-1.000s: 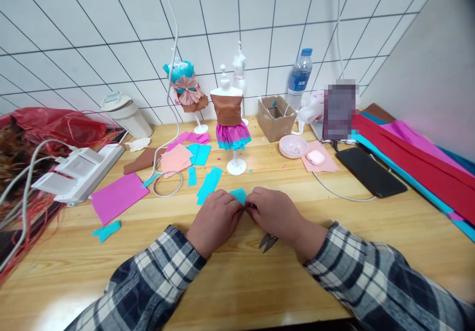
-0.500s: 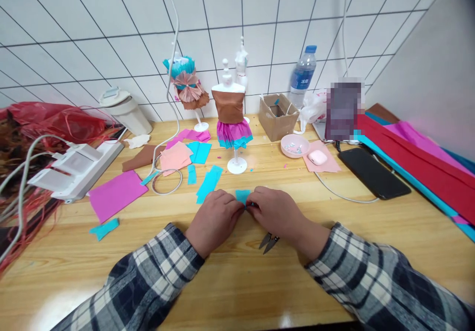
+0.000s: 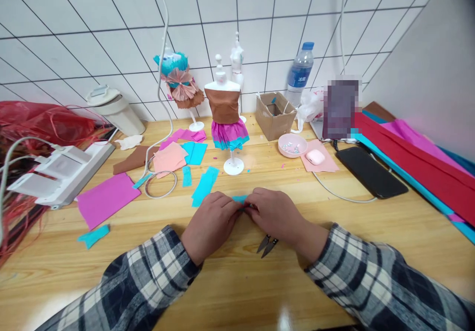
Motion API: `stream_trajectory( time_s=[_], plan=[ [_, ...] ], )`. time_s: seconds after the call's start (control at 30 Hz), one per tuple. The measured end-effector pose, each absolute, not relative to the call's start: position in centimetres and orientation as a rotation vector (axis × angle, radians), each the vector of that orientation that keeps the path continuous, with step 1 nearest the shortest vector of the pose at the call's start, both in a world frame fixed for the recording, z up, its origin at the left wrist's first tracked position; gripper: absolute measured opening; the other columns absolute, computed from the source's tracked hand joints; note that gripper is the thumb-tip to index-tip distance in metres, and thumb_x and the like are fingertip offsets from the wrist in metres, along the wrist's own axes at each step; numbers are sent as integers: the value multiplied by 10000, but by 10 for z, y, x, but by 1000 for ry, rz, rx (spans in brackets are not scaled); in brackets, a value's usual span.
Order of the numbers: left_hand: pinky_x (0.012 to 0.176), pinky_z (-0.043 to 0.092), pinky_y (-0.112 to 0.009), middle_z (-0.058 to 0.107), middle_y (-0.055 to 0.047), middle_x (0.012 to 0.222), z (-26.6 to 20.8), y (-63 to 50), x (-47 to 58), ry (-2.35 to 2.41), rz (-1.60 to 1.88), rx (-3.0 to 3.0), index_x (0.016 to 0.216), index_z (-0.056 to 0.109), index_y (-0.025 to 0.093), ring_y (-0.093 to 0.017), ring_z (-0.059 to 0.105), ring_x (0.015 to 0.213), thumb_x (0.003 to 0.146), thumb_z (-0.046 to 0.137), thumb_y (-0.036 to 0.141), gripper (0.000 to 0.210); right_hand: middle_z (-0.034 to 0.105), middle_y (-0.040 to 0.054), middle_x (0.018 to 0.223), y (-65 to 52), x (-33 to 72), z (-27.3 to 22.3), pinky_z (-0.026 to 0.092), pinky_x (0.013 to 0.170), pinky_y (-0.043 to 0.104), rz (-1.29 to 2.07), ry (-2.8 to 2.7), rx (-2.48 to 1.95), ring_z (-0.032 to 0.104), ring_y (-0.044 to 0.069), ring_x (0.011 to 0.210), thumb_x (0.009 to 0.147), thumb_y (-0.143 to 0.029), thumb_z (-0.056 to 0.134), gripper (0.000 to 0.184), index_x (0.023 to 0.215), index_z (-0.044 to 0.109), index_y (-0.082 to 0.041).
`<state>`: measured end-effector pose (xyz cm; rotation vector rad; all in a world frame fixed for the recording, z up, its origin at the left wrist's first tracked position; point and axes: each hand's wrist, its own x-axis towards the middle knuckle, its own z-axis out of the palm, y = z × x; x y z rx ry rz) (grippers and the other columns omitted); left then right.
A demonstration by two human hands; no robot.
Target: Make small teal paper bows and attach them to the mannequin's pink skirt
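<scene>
A small piece of turquoise crepe paper [image 3: 239, 199] is pinched at its near edge between the fingertips of my left hand [image 3: 215, 222] and my right hand [image 3: 276, 217]. Both hands are closed and meet at the paper. From beneath my right palm the dark blades of small thread snips [image 3: 267, 245] point toward me; their handles are hidden, and I cannot tell whether the palm grips them. Beyond my hands stands a white mini dress form [image 3: 233, 165] wearing a brown top [image 3: 222, 106] and a magenta skirt [image 3: 226, 132] with a turquoise hem and bow.
Turquoise strips [image 3: 205, 186], a magenta sheet [image 3: 107, 200] and peach paper [image 3: 169, 159] lie leftward. Behind are a decorated dress form [image 3: 181, 86], a cardboard box [image 3: 275, 118] and a pink bowl [image 3: 292, 145]. A black phone [image 3: 371, 171] lies right, a power strip [image 3: 74, 172] left.
The turquoise piece between my fingertips now shows as a narrower band, its near edge rolled or folded. My hands stay nearly in place, while the whole view has shifted slightly.
</scene>
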<state>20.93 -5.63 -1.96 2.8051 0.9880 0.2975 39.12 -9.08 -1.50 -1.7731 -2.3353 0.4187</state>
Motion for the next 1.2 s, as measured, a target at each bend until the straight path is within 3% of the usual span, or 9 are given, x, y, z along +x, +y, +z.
stream_trajectory(
  time_s=[0.3,0.67,0.87,1.2],
  plan=[
    [823,456,-378,670,-61,888,-19,-57,210,963,357,2805,884,699,182,-214,553,884,905,510,176,191,632,0,876,-91,391,-16,353,616,267,418,-2299,-1739,599,155,784,898,-236,509,143,931,649,-241],
    [735,445,-375,684,-43,805,-20,-58,210,1022,319,2808,942,708,206,-216,574,802,913,522,221,189,634,-2,851,-92,391,-18,342,615,274,401,-2329,-1754,595,157,776,898,-272,518,140,892,653,-237],
    [806,445,-372,689,-48,886,-21,-56,209,947,400,2793,913,715,202,-210,563,873,898,546,204,170,645,2,860,-93,391,-16,340,617,272,401,-2340,-1732,598,158,788,900,-258,505,152,925,653,-237],
    [763,459,-371,685,-54,806,-18,-59,213,1019,333,2763,902,716,184,-213,576,814,918,510,221,210,654,2,862,-93,391,-17,337,610,271,401,-2301,-1738,602,160,780,900,-264,506,146,897,646,-220]
  ],
)
